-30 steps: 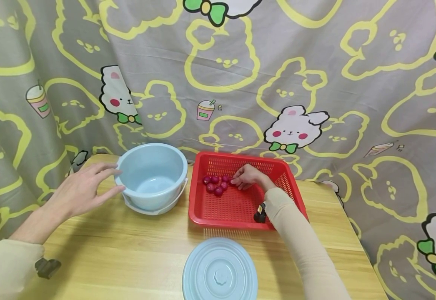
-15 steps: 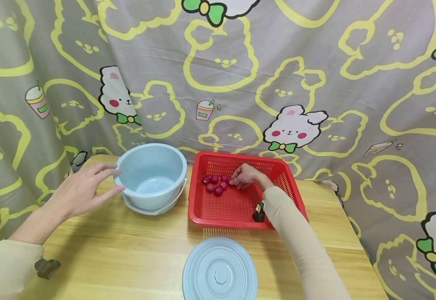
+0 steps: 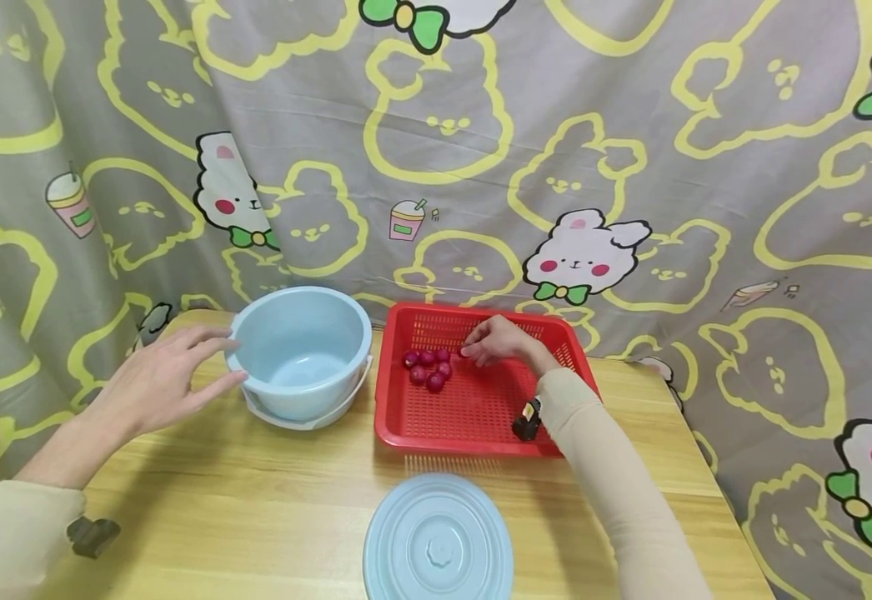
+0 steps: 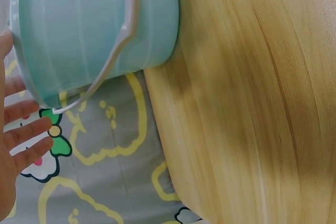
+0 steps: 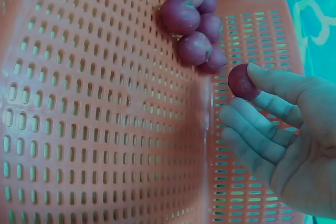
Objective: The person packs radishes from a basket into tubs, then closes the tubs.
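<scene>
Lifted slightly since the earlier frame: right hand (image 3: 498,342) now pinches one grape (image 5: 242,81) above the basket (image 3: 481,417), centre of frame. Left hand (image 3: 152,385), fingers relaxed, rests against the bucket (image 3: 299,350), centre left. Best done keeping the pinch light, clearing the rim, steadying the bucket.

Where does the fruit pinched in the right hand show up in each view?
Head: hidden at the right hand's fingers, above the red basket.
Left wrist: not in it.
Right wrist: pinched fruit right of centre.
Shared landmark: the fruit pile.
</scene>
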### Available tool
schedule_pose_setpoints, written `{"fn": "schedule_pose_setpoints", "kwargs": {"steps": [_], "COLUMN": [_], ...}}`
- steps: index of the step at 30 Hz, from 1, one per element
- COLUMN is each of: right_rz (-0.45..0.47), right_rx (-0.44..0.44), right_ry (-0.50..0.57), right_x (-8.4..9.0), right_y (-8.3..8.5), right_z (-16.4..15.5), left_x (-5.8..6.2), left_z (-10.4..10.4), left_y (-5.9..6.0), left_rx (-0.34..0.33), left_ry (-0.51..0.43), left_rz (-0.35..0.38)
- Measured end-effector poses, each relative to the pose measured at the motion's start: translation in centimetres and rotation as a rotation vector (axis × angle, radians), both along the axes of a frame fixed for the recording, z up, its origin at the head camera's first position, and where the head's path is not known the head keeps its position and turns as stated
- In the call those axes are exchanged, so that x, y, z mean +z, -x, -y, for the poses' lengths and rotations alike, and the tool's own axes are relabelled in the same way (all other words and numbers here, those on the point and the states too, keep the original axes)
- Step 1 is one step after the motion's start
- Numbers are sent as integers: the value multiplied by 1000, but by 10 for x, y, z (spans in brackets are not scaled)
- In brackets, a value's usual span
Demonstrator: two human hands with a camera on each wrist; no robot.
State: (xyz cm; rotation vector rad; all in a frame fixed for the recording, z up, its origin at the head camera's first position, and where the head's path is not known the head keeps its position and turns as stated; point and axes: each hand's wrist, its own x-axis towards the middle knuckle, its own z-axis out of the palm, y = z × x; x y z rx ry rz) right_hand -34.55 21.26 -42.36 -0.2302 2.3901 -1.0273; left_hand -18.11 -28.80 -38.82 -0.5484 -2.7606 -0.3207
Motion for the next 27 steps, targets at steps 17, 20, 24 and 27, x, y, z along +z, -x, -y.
{"fn": "schedule_pose_setpoints", "kwargs": {"steps": [17, 20, 24, 27], "right_rz": [-73, -68, -80, -91], "right_rx": [-5, -4, 6, 14], "right_ry": [61, 102, 122, 130], "right_x": [39, 46, 55, 61], "right_y": [-12, -14, -17, -19], "right_z": [-1, 2, 6, 9], "left_x": [0, 1, 0, 0], "left_z": [0, 0, 0, 0], "left_y": [1, 1, 1, 2], "left_rx": [-12, -15, -22, -26], "left_ry": [15, 12, 16, 20], "left_rz": [-12, -12, -21, -27]}}
